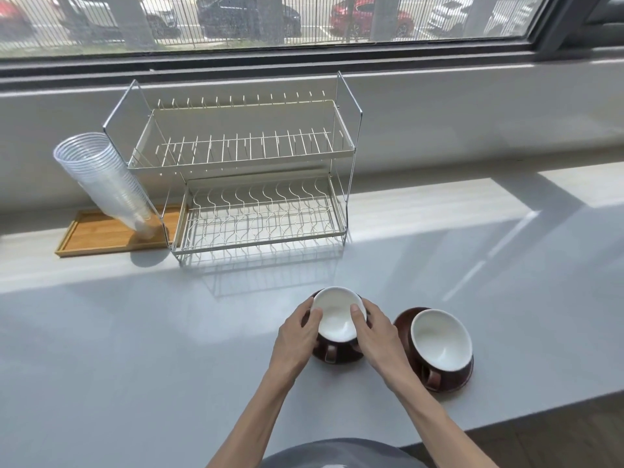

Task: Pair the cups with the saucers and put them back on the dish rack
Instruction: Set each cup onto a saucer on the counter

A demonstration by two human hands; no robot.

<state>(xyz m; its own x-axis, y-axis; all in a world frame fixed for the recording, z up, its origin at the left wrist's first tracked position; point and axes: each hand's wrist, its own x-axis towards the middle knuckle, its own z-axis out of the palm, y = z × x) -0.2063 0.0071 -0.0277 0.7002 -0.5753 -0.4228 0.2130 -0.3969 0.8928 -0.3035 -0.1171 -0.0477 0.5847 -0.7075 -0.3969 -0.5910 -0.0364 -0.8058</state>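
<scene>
Both hands close on one brown cup (338,320) with a white inside, near the front edge of the grey table (135,332). The left hand (297,336) and the right hand (376,332) each take a grip on the cup's sides, thumbs over the rim. It sits on a brown saucer (337,358), its handle toward the person. Just to the right, a second cup (440,339) stands on a second saucer (403,320). The two-tier wire dish rack (243,184) stands toward the back edge, beside a wooden tray (101,234) bearing leaning stacked plastic cups (101,177).
</scene>
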